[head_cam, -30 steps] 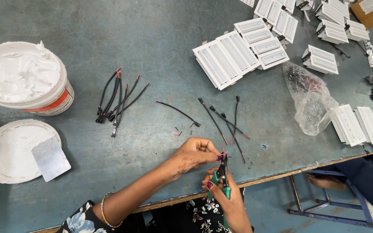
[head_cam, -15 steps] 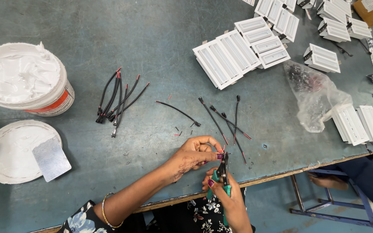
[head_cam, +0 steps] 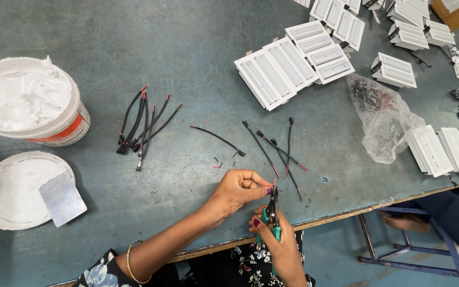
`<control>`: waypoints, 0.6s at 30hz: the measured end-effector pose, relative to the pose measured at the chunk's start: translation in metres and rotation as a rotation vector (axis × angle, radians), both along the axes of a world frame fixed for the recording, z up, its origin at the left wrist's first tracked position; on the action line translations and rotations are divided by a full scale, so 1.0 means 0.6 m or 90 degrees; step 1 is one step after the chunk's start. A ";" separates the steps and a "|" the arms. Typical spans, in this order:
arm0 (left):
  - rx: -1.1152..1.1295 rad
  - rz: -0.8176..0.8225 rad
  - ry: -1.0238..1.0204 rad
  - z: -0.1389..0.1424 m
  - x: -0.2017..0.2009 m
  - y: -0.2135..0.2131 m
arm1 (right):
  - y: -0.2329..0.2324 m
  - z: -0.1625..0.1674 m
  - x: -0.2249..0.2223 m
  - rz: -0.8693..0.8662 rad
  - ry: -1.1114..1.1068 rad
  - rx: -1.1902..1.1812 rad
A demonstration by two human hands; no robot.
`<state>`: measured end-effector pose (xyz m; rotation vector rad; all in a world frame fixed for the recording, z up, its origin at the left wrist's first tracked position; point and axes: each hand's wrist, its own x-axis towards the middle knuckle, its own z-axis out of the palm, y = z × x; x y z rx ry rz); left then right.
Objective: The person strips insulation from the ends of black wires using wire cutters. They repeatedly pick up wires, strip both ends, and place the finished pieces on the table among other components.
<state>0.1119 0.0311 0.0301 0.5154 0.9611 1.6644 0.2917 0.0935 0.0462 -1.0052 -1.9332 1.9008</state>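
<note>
My left hand (head_cam: 240, 190) pinches the end of a short wire with a red tip near the table's front edge. My right hand (head_cam: 277, 245) grips green-handled pliers (head_cam: 273, 211), whose jaws meet the wire just below my left fingers. A few loose black cables with red ends (head_cam: 277, 149) lie just beyond my hands. A single black cable (head_cam: 216, 137) rests to their left. A bundle of several black cables (head_cam: 143, 126) sits further left.
A white tub of paste (head_cam: 25, 109) and its lid with a metal scraper (head_cam: 25, 188) stand at the left. White rectangular light housings (head_cam: 293, 62) fill the back right. A clear plastic bag (head_cam: 381, 114) lies at the right. Another person's leg (head_cam: 447, 212) shows under the table edge.
My hands have stayed over the table's front edge, shifting only slightly while working the wire end with the pliers. Nothing else on the table has moved.
</note>
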 end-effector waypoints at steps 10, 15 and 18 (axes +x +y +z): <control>-0.061 0.026 0.102 0.017 0.004 -0.001 | -0.002 -0.002 0.001 -0.010 -0.048 -0.012; -0.067 0.026 0.108 0.018 0.004 -0.003 | -0.003 0.005 0.003 -0.001 -0.056 -0.005; -0.049 0.018 0.122 0.017 0.005 -0.005 | -0.006 0.016 0.004 0.012 -0.088 0.012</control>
